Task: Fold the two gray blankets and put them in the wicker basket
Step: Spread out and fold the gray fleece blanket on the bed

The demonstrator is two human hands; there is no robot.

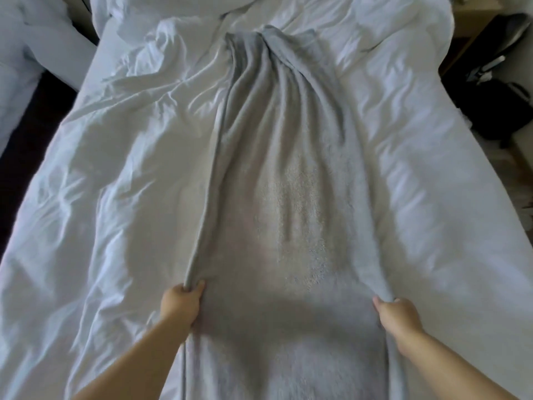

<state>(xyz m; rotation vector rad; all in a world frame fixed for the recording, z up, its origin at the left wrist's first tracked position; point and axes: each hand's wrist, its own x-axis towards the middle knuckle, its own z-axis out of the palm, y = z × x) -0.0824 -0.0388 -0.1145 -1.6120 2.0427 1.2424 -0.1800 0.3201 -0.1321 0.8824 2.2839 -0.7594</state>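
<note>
White duvet (115,197) covers the bed, rumpled; a dark bag (496,105) sits off its right side. One gray blanket (288,197) lies lengthwise down the duvet's middle, gathered into narrow pleats at the far end, wider toward the person. Left hand (181,304) grips the blanket's left edge with fingers curled round it; right hand (398,319) likewise grips the right edge.
</note>
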